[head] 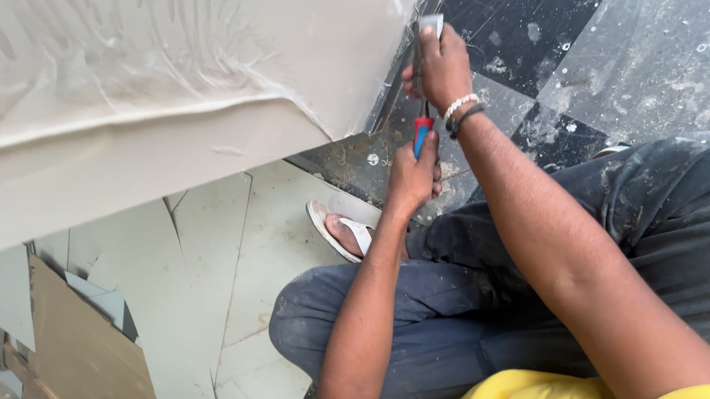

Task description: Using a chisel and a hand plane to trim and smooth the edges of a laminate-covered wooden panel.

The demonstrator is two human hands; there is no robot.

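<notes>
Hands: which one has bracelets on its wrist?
The right hand, higher up against the pale panel, wears a white bead bracelet and a dark band. The left hand, lower down on the red-and-blue tool handle, has a bare wrist.

The tool's working end is hidden behind the right hand [442, 65]; only its red and blue handle [422, 136] shows above the left hand [413, 178]. The pale panel [162, 83] is cut off by the top and left edges. The sandalled foot [344, 232] is partly covered by the trouser leg [414, 304].
</notes>
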